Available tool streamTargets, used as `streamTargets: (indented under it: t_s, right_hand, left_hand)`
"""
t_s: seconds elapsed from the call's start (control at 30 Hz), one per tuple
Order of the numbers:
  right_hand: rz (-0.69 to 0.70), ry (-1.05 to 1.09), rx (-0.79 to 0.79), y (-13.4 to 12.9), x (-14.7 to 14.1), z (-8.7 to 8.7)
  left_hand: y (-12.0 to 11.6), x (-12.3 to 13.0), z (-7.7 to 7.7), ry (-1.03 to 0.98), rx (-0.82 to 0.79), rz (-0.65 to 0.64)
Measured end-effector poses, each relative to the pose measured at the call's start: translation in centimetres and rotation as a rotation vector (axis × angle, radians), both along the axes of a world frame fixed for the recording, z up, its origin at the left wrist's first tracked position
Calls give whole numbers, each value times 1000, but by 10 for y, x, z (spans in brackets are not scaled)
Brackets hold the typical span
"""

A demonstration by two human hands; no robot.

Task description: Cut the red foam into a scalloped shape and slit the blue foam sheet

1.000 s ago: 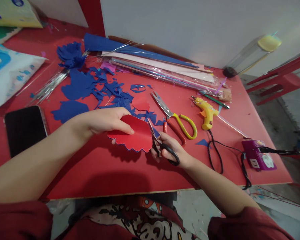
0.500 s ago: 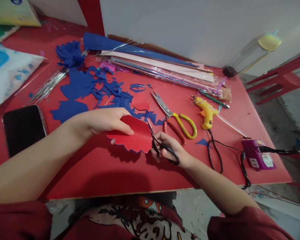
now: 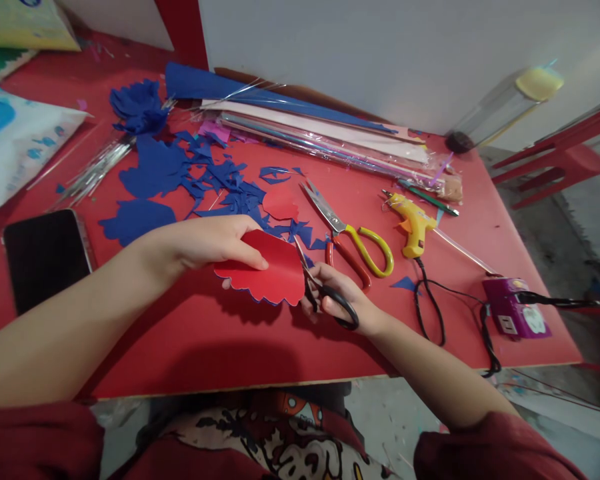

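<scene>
My left hand (image 3: 230, 243) pinches a red sheet (image 3: 270, 273) with a scalloped lower edge, thumb on top and fingers underneath. A blue layer shows along its scallops. In my right hand (image 3: 340, 293) is a pair of black-handled scissors (image 3: 349, 312), fingers through the loops. Their blades stand at the right edge of the red sheet; whether they are cutting into it I cannot tell. Just beyond lie a small red cut piece (image 3: 280, 202) and many blue scraps (image 3: 240, 193). Larger scissors (image 3: 363, 250) with one yellow and one red handle rest on the table.
A yellow glue gun (image 3: 413, 223) lies at the right, its black cord near a purple power box (image 3: 513, 307). At the left is a black phone (image 3: 47, 257). Wrapped sheets (image 3: 320, 133) run along the wall, beside a blue paper flower (image 3: 140, 107) and thin wires (image 3: 97, 167).
Almost nothing has moved. The hands, red sheet and scissors keep nearly the same place, with only a tiny shift of the whole view.
</scene>
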State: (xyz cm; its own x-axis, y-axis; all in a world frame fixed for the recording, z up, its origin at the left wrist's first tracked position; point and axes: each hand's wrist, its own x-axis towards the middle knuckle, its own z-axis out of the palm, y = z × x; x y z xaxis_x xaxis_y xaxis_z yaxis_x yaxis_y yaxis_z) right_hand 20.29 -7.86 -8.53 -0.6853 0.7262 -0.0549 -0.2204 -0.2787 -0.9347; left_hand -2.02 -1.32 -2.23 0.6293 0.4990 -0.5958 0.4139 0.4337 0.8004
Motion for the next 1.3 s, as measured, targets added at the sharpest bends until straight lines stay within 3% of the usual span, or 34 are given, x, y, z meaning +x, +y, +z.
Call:
streamTargets:
  t_s: [1.3]
  right_hand:
    - [18, -41, -61, 0, -1, 3]
  left_hand:
    - [3, -8, -2, -15, -14, -20]
